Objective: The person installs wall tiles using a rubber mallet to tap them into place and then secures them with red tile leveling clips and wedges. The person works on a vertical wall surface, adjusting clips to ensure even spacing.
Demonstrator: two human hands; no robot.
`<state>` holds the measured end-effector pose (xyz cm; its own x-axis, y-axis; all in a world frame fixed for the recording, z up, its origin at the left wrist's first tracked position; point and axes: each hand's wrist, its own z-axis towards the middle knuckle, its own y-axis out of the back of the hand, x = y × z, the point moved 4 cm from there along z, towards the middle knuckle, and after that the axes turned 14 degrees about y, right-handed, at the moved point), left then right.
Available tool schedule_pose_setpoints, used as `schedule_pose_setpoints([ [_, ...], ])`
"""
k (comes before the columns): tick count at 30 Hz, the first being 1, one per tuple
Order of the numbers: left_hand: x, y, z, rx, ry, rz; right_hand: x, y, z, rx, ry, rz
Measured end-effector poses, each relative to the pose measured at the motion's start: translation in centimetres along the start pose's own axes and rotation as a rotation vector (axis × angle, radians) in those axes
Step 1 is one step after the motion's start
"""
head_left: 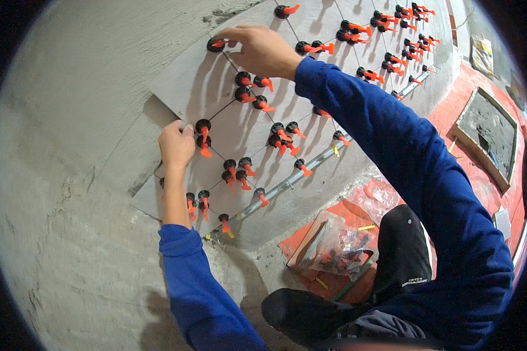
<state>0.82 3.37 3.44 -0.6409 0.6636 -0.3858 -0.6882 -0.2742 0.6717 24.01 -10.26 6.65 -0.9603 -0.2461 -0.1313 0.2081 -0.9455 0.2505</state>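
Pale grey tiles cover the wall in front of me, with round black tile levelers with red T-shaped handles standing along their joints. My right hand reaches to the upper left tile edge, its fingertips closed on the red handle of a tile leveler. Lower down, my left hand rests by the left tile edge, next to a pair of levelers. Its fingers are curled in with the thumb against them; whatever they hold is hidden.
Bare grey wall extends left of the tiles. A metal strip follows their lower edge. Below lie a clear plastic bag with red and black parts and a red floor sheet. A mortar tray stands at right.
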Motion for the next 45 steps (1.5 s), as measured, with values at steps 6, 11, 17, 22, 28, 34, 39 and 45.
schedule_pose_setpoints([
  [6,-0.3,3.4,2.5,-0.285,0.059,-0.194,-0.4,1.4,-0.3,0.058,-0.051,0.027],
  [11,-2.5,4.1,4.0,-0.328,0.086,-0.173,-0.5,0.7,-0.8,0.042,-0.083,0.035],
  [17,-3.6,4.6,3.4,-0.356,0.104,-0.216,-0.3,0.6,-1.2,0.005,-0.005,-0.045],
  [22,-4.4,4.6,3.3,-0.412,0.111,-0.22,-0.4,0.5,-1.4,0.008,-0.049,0.036],
  [28,-5.1,4.6,2.5,-0.437,0.069,-0.227,-0.5,0.2,-1.5,0.018,-0.08,0.063],
  [34,-5.6,4.2,2.5,-0.461,0.096,-0.116,-0.2,0.1,-1.4,0.01,-0.106,0.062],
  [39,-7.1,3.1,1.6,-0.523,0.048,-0.14,-0.2,1.1,-1.0,-0.037,-0.141,0.055],
  [45,-8.3,1.7,0.4,-0.478,0.061,-0.071,0.2,1.9,-0.5,-0.061,-0.099,0.112],
])
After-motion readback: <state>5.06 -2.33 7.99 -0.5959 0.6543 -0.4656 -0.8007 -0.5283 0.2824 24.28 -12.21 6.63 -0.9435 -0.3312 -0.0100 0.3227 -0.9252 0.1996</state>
